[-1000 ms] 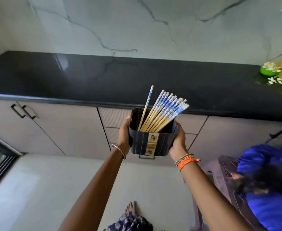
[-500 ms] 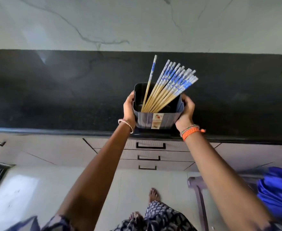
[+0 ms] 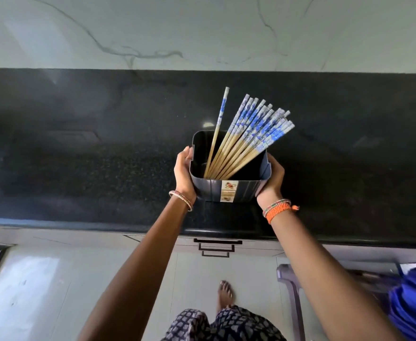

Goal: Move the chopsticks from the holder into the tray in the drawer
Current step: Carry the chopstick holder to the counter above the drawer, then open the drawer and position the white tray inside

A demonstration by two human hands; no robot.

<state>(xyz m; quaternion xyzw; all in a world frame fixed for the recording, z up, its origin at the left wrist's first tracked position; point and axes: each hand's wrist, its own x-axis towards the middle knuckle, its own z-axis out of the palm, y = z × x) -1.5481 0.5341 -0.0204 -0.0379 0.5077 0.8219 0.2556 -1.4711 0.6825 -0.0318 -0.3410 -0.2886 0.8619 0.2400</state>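
A dark square holder (image 3: 209, 191) with a small sticker on its front sits over the black countertop (image 3: 79, 156), held between both hands. My left hand (image 3: 183, 172) grips its left wall and my right hand (image 3: 272, 177) grips its right wall. Several wooden chopsticks (image 3: 248, 134) with blue-and-white patterned tops lean out of it toward the upper right; one stands apart, nearly upright. Below the counter edge are stacked drawers with black handles (image 3: 217, 241), all closed. No tray is visible.
A pale marble backsplash (image 3: 202, 30) rises behind the counter. On the floor at the lower right stand a grey plastic chair (image 3: 290, 279) and something blue (image 3: 413, 303). My foot (image 3: 224, 292) is on the light floor below the drawers.
The holder with its chopsticks has moved forward from in front of the cabinets to over the countertop, and I have stepped closer to the counter.
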